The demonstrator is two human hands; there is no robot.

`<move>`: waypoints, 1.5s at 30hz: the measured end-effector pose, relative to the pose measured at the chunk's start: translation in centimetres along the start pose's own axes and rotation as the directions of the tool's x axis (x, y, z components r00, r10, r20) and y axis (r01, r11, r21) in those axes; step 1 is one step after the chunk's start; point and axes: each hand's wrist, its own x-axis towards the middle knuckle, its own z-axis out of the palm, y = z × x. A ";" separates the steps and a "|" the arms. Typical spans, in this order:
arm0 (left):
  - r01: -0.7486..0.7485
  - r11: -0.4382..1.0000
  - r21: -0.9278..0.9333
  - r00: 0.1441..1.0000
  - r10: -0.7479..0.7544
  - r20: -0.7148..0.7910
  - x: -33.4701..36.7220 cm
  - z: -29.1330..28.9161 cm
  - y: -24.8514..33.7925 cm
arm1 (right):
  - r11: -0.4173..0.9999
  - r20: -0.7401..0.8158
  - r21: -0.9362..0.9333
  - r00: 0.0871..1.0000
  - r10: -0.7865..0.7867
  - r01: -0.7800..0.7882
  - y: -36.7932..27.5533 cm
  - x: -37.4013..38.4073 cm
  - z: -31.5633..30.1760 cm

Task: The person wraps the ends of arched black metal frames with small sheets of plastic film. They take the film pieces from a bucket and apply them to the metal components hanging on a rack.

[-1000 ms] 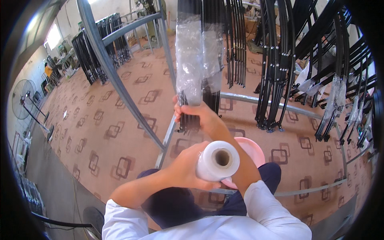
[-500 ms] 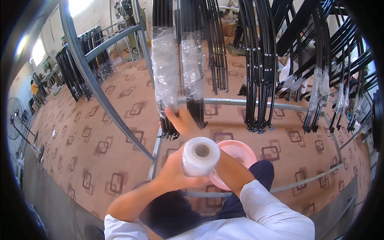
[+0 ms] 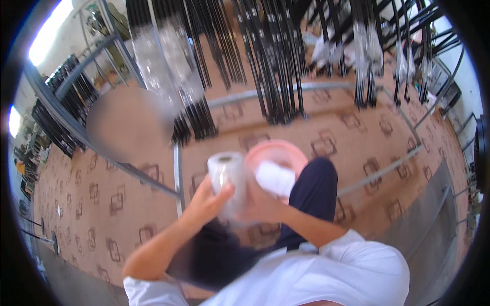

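Roll [image 3: 224, 171] (pale film, hollow end up) inside left hand's grip [image 3: 206, 201].

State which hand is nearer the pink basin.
Right: the blurred right hand is beside the pink basin; the left hand grips the film roll farther left.

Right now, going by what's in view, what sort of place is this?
Probably a workshop or packing area: bundles of long black rods, clear wrap around some, and a roll of plastic film.
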 end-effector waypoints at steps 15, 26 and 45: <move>-0.327 0.533 0.780 0.690 -0.430 0.583 2.2 -1.0 1.2 | 0.450 -0.229 0.494 0.387 0.893 -0.744 16.3 -7.1 -10.4; -0.233 0.511 0.828 0.632 -0.567 0.528 7.6 -0.2 1.0 | -0.075 -0.157 -0.987 0.742 0.651 -0.143 30.3 -8.2 -21.8; -0.079 0.594 0.800 0.564 -0.635 0.527 8.7 0.0 -0.8 | 0.200 -0.417 -0.705 0.626 0.659 -0.680 41.5 -3.9 -25.3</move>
